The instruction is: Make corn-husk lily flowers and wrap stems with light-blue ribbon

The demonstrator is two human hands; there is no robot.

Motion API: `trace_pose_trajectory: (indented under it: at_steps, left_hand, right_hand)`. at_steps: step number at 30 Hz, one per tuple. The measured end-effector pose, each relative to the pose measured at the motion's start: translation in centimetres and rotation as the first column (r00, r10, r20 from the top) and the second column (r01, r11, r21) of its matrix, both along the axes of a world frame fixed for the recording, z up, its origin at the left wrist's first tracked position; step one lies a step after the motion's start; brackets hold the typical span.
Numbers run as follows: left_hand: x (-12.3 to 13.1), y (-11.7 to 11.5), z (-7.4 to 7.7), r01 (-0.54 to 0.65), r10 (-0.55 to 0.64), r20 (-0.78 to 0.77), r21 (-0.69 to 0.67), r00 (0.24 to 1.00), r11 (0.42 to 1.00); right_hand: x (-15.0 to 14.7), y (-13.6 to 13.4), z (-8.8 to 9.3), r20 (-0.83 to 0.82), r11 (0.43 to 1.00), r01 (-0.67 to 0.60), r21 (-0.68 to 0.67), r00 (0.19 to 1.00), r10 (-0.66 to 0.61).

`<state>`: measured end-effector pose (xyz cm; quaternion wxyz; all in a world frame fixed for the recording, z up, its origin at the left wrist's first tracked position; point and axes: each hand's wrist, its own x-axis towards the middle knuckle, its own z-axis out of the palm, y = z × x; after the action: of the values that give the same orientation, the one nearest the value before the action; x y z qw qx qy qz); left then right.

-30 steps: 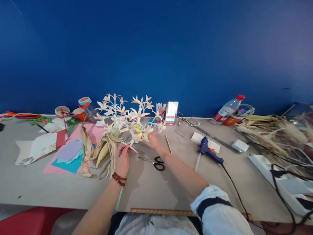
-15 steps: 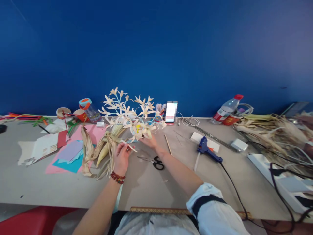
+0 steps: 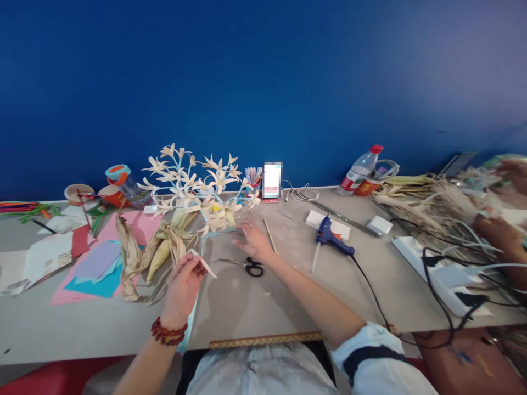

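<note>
On the worktop (image 3: 242,310) I count one flower branch (image 3: 193,189) with many pale flowers, one pair of scissors (image 3: 249,266), one blue glue gun (image 3: 330,238) and one bottle (image 3: 359,168). The left hand (image 3: 182,284) is raised a little, its wrist bent, and it pinches one pale petal (image 3: 202,263) between the fingertips. The right hand (image 3: 256,242) is released, fingers stretched flat toward the branch, just behind the scissors. Corn husks (image 3: 162,253) lie beside the left hand.
</note>
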<state>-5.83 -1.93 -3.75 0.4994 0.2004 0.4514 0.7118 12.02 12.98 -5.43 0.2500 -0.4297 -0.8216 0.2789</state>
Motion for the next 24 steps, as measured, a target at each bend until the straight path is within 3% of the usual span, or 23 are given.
trace_pose_trajectory:
  at_steps: [6, 9, 16, 24]
  left_hand:
    - [-0.5, 1.5, -0.9, 0.085, -0.081, -0.159, 0.022, 0.984, 0.996]
    - [-1.6, 3.2, -1.7, 0.102, -0.103, -0.157, -0.017, 0.982, 0.995]
    - [-2.8, 5.2, -3.6, 0.109, -0.113, -0.112, -0.044, 0.987, 0.993]
    - [-3.7, 8.4, -3.6, 0.1, -0.102, -0.099, -0.03, 0.99, 0.995]
  right_hand:
    - [-3.8, 2.3, -0.8, -0.06, 0.998, 0.054, 0.031, 0.997, -0.052]
    - [-5.2, 3.4, -1.1, -0.084, 0.999, 0.044, 0.033, 0.996, -0.041]
    - [-5.9, 3.9, -1.7, -0.073, 0.998, 0.034, 0.045, 0.997, -0.031]
    - [-6.6, 5.6, -1.9, -0.053, 0.998, 0.008, 0.062, 0.999, -0.004]
